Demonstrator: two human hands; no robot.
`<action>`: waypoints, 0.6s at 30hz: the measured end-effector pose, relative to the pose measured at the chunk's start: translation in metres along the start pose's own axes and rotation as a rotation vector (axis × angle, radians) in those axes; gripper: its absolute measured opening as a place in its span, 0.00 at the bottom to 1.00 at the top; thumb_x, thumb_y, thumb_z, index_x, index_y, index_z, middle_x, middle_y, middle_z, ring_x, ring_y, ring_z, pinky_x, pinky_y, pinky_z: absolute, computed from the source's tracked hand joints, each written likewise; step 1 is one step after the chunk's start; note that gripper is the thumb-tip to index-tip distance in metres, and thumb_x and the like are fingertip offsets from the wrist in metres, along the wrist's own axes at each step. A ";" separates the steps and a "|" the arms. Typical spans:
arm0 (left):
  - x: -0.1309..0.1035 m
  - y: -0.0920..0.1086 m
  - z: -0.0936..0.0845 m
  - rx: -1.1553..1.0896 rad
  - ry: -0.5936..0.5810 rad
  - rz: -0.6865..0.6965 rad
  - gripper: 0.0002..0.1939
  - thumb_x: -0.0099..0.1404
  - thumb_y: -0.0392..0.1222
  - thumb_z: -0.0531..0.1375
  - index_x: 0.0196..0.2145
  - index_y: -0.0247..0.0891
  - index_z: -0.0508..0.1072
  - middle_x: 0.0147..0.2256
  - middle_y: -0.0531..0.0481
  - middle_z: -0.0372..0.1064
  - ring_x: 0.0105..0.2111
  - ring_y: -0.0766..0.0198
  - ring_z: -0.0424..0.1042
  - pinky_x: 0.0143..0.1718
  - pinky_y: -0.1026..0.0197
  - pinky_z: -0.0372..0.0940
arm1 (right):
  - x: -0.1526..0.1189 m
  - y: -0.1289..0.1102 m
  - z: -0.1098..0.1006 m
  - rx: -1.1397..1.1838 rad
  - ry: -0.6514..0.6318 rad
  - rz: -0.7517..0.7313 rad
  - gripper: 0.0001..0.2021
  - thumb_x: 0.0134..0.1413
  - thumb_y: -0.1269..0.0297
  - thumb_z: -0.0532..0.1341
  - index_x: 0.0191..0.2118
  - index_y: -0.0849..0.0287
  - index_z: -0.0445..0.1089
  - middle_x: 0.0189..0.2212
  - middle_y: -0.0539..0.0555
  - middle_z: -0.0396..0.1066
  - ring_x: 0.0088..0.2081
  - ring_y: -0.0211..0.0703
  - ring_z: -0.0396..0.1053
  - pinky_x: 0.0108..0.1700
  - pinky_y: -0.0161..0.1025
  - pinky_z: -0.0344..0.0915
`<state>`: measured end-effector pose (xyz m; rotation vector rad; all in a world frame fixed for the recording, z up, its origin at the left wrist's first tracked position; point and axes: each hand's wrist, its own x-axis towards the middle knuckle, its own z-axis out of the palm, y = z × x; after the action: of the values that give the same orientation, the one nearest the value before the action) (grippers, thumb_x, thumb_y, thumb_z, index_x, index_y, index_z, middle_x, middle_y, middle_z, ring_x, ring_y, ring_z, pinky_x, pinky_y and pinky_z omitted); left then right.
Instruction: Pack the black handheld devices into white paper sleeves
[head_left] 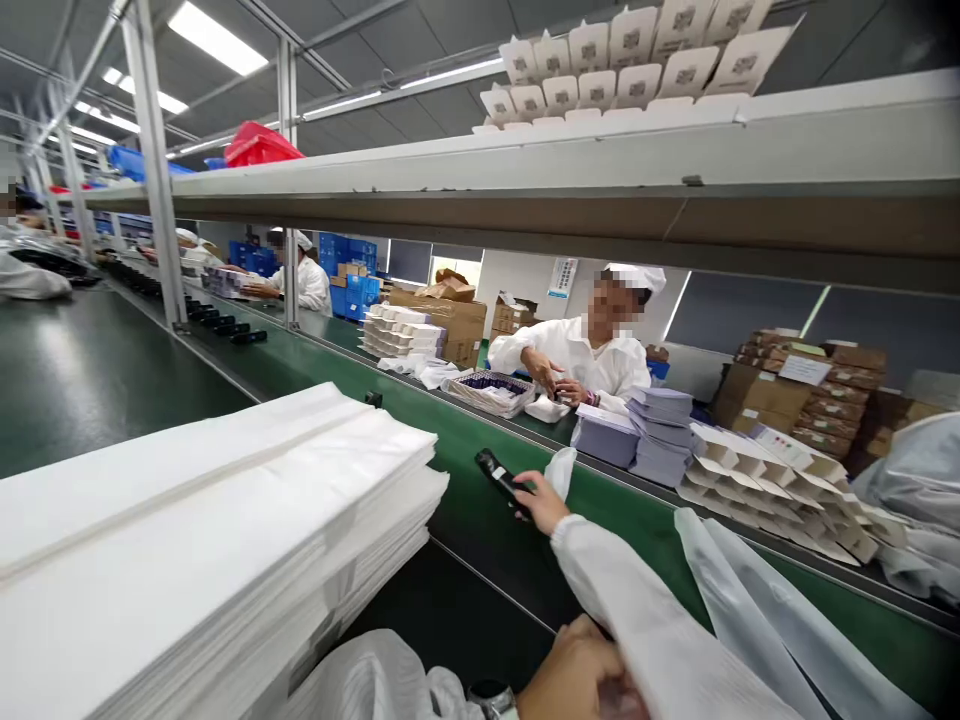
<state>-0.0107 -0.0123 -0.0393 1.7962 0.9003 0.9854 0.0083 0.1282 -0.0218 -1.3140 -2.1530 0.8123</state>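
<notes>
Black, slim, plastic-looking handheld gadget with a small white label (499, 473) – that's what the right hand (546, 502) has, fingers closed round the near end, the far end pointing away and to the left over the long green conveyor belt (630, 520). Can't tell if it's lifted or touching the belt. My guess: light, stiff, a bit slick if the shell's smooth, and I'd baby it against knocks. Holding it by the end works, but round the middle should feel steadier.

Just beyond those fingers is a soft, whitish, thin pouch (561, 470); no idea if they touch.

Left hand (577, 670) is nearer the body, below the right one, curled, with a metal watch (491, 697) on the wrist. It's blurry and partly behind the right sleeve, so I can't say whether it's got anything.

Left of both hands: a thick stack of flat white sheets (187, 520). To their right, long pale translucent plastic strips (724, 570). Across the belt – a co-worker in a white coat and cap (622, 370), by a pale woven basket (491, 400), lavender flat boxes (664, 440) and white cardboard dividers (780, 490).
</notes>
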 end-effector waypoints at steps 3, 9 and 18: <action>-0.002 0.004 0.000 0.058 0.068 -0.015 0.06 0.51 0.42 0.59 0.24 0.36 0.68 0.25 0.53 0.62 0.34 0.63 0.59 0.40 0.61 0.53 | -0.048 0.016 -0.039 0.467 -0.023 -0.046 0.21 0.52 0.63 0.49 0.51 0.54 0.42 0.32 0.53 0.66 0.33 0.40 0.67 0.35 0.39 0.62; -0.005 0.012 0.000 0.117 0.014 0.022 0.07 0.58 0.43 0.54 0.26 0.37 0.66 0.28 0.54 0.59 0.35 0.65 0.55 0.40 0.64 0.49 | -0.124 0.019 -0.094 1.043 -0.097 -0.003 0.32 0.42 0.59 0.60 0.51 0.49 0.40 0.29 0.50 0.65 0.29 0.43 0.69 0.32 0.44 0.63; -0.008 0.022 0.003 0.159 0.031 0.058 0.10 0.59 0.45 0.53 0.26 0.37 0.65 0.28 0.54 0.57 0.34 0.66 0.56 0.43 0.62 0.46 | -0.140 0.018 -0.099 1.046 0.094 0.088 0.42 0.32 0.59 0.65 0.51 0.41 0.36 0.28 0.46 0.64 0.25 0.43 0.69 0.28 0.44 0.65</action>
<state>-0.0075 -0.0287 -0.0219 1.9550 0.9737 1.0039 0.1440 0.0309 0.0215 -0.8336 -1.2274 1.5633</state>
